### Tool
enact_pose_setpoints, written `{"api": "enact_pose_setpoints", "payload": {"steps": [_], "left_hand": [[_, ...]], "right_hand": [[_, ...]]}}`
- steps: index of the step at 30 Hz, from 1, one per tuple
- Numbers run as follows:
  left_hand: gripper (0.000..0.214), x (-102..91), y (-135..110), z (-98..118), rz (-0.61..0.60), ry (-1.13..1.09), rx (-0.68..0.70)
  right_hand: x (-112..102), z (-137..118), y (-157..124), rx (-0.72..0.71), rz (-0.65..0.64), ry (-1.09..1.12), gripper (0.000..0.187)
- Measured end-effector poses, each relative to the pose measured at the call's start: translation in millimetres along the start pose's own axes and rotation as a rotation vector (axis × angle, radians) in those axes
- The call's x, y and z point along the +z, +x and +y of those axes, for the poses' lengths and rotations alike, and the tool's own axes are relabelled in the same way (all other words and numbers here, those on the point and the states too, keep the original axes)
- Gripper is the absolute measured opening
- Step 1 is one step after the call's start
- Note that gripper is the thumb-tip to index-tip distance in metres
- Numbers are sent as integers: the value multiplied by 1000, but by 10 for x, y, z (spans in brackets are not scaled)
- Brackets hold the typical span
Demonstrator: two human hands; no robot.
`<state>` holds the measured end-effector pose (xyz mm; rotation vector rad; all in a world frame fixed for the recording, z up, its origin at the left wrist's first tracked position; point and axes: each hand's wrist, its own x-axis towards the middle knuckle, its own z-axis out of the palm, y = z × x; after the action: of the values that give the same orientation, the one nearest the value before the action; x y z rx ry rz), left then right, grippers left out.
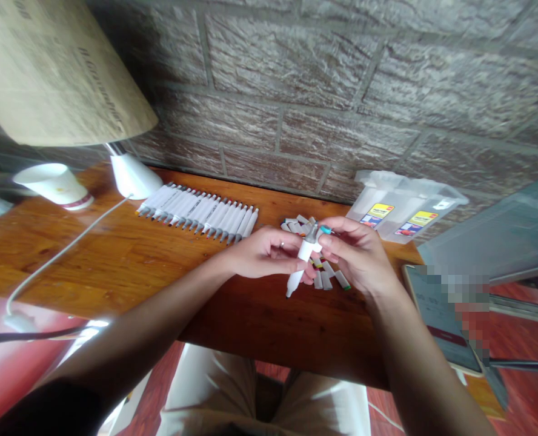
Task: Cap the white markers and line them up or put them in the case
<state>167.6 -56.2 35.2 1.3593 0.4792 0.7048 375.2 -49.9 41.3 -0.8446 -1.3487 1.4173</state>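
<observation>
marker (pixel 300 266) above the desk (pixel 269 315), pinched in the left hand (pixel 264 254).
from my remote seat i see the left fingers closed on its white barrel, tip slanting down below them; the right hand (pixel 357 251) pinches a teal-ended cap (pixel 326 230) right by the marker's upper part, though i cannot tell whether they touch. loose caps (pixel 327 280) lie beneath and beyond the fingers, a marker row (pixel 200 212) to their left, a clear box (pixel 408 206) beyond the right hand.
</observation>
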Motion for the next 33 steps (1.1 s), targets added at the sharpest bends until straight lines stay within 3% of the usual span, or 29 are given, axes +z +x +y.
{"api": "enact_pose_setpoints", "payload": {"steps": [12,23,33], "left_hand": [[36,-16,0,16,-11,-12,-31],[28,-66,-9,-2,-15,158,14],[21,-95,-8,-8,-56,168,61]], "right_hand": [[52,-14,8,-19,11,-48,39],[10,13,-1,-8,-20,-55,36],[14,-17,-8,-26,-77,45,28]]}}
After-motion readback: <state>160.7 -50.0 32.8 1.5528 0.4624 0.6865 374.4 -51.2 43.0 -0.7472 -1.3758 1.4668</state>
